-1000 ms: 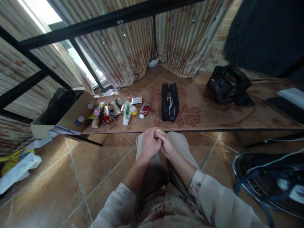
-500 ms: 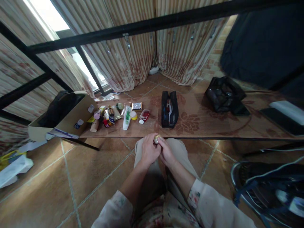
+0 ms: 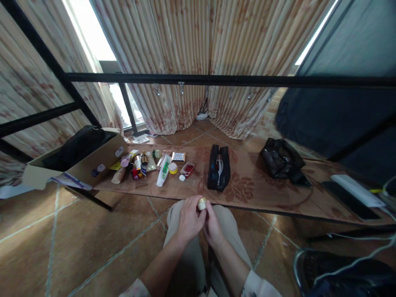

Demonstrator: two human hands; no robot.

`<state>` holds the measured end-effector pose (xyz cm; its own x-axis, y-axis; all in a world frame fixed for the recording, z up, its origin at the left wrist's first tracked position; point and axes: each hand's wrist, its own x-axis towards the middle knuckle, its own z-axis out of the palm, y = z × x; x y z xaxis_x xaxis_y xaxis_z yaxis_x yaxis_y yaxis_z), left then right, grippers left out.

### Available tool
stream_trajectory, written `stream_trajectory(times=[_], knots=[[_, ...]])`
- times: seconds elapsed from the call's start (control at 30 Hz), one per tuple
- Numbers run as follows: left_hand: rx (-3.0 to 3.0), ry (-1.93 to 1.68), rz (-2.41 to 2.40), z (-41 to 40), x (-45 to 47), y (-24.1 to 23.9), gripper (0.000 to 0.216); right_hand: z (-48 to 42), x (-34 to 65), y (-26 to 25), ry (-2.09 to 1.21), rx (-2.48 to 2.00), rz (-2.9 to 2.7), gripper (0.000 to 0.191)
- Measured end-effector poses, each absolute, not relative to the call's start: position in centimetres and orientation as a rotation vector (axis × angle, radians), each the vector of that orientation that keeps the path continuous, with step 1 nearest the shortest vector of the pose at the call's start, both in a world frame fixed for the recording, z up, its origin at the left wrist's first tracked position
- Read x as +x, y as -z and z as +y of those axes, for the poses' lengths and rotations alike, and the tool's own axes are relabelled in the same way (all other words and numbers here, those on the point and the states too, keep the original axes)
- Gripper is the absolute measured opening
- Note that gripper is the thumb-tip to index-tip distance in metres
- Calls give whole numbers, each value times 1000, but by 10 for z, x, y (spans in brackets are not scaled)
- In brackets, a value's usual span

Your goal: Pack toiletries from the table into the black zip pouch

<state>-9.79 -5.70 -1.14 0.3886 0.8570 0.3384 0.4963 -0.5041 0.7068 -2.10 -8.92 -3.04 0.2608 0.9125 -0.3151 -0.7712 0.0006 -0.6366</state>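
Observation:
A small whitish jar with a gold-coloured rim [image 3: 202, 203] is held between my two hands over my lap. My left hand [image 3: 189, 219] curls around its left side, fingers closed. From the right, my right hand [image 3: 213, 227] closes on it with the thumb against its side. Just beyond, on the low table [image 3: 247, 194], an unzipped black pouch [image 3: 213, 173] has something white and red inside. Left of the pouch lie a red container [image 3: 187, 169], a small white cap [image 3: 182, 178], a yellow-and-white jar [image 3: 172, 168] and a white-and-green tube [image 3: 163, 170].
Several bottles and packets crowd beside a cardboard box [image 3: 102, 165] at the table's left end. To the right are a dark translucent bag [image 3: 281, 159], a white box [image 3: 357, 189] and a dark flat device [image 3: 349, 200]. A black metal bar [image 3: 241, 81] crosses beyond the table.
My view has tilted upward, so the table and hands sit lower in the picture. The jar shows more of its pale side between my hands, which stay closed on it.

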Motion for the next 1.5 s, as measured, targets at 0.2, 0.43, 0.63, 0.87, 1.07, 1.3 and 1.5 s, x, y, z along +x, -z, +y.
stream_trajectory(times=[0.2, 0.43, 0.63, 0.87, 1.07, 1.3, 1.5], knots=[[2083, -961, 1131, -56, -101, 13, 31, -93, -16, 41, -1325, -924, -303, 42], [2024, -1021, 1116, -52, -113, 8, 31, -109, 9, 36, -1175, -1114, -470, 46], [1964, -1090, 1136, -46, -129, 5, 30, -124, 49, 19, -978, -1255, -552, 43], [1691, -1143, 1046, -14, -120, -2, 35, -101, 109, -9, -790, -1239, -566, 41], [1631, -1180, 878, 48, -65, -43, 35, -38, 147, -41, -728, -1187, -505, 45], [1665, -1176, 654, 115, -3, -70, 36, 43, 172, -49, -607, -1389, -649, 56], [1618, -1168, 656, 138, 10, -50, 41, 60, 177, -21, -640, -1472, -730, 66]])
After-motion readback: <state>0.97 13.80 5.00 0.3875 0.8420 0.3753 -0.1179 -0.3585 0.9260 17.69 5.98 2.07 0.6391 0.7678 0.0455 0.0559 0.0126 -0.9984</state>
